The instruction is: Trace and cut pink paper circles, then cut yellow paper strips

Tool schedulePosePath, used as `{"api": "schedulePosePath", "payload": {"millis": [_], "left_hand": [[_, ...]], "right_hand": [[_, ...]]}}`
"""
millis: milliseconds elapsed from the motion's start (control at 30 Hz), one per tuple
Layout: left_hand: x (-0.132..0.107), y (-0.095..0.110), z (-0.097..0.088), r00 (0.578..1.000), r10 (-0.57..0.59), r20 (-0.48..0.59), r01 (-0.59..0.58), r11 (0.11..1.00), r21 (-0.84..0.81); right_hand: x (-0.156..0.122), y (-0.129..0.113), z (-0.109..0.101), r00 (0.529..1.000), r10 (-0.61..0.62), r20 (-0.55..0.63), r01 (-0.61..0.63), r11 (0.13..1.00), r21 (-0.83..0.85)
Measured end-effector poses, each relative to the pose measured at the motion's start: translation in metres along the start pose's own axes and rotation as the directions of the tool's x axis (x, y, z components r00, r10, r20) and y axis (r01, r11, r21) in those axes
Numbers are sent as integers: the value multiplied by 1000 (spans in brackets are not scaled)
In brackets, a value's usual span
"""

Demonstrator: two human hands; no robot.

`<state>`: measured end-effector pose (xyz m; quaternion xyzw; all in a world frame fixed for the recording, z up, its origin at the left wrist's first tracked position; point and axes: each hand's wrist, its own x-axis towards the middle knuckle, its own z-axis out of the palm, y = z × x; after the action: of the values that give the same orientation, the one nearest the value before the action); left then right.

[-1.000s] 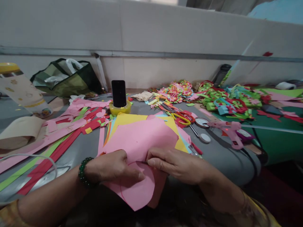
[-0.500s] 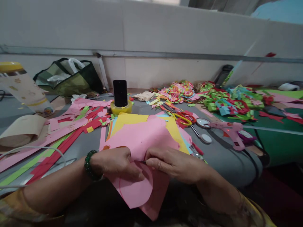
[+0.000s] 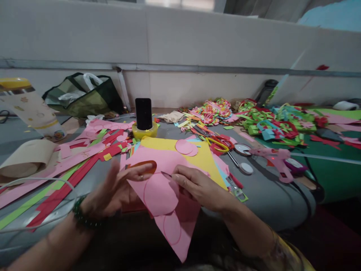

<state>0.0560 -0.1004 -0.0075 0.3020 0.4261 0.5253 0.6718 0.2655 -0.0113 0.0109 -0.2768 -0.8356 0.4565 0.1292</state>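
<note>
My right hand [image 3: 199, 188] is closed, with a thin, dark, pointed blade [image 3: 166, 174] sticking out between thumb and forefinger; its handle is hidden. The tip touches a pink paper sheet [image 3: 183, 222] marked with outlined circles, just above a partly cut round shape [image 3: 160, 195]. My left hand [image 3: 118, 188] is open, its fingers stretched along the left edge of the sheet and its thumb blurred. Beside those fingers a cut-out opening shows orange. Beyond my hands, pink paper discs [image 3: 186, 147] rest on yellow paper [image 3: 210, 160].
A phone [image 3: 143, 113] stands in a yellow tape roll [image 3: 145, 131]. To the right lie scissors [image 3: 218, 145] and a pink glue gun [image 3: 278, 160] with a black cord. Paper strips [image 3: 70, 177] and a white cable cover the left; heaps of paper cutouts [image 3: 276, 120] lie behind.
My left hand has let go of the pink paper and swung left, opening its fingers. The right hand with the blade moved slightly up. The sheet shifted, uncovering the discs and another drawn circle.
</note>
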Motion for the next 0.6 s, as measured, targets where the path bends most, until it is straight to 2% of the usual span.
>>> {"api": "schedulePosePath", "payload": {"millis": [33,100,167,233,300,600], "left_hand": [[-5,-9,0,999,26,19,-23,992,-122],[-12,-27,5,992,127,7,-122,965,-234],[-14,-39,14,976,180,-121,-202,959,-201],[-13,-44,22,957,161,-241,-192,975,-111],[-10,-43,25,944,155,-290,-173,984,-37],[-6,-34,18,948,222,-230,-204,974,101]], "right_hand": [[2,1,2,1000,7,-24,-7,1000,10],[5,3,8,998,7,-65,-6,1000,14],[7,3,16,996,-3,-90,2,1000,-4],[9,-1,23,995,-13,-99,10,999,-33],[10,-6,28,995,-27,-92,22,998,-60],[9,-16,22,1000,-28,-6,27,989,-143]]}}
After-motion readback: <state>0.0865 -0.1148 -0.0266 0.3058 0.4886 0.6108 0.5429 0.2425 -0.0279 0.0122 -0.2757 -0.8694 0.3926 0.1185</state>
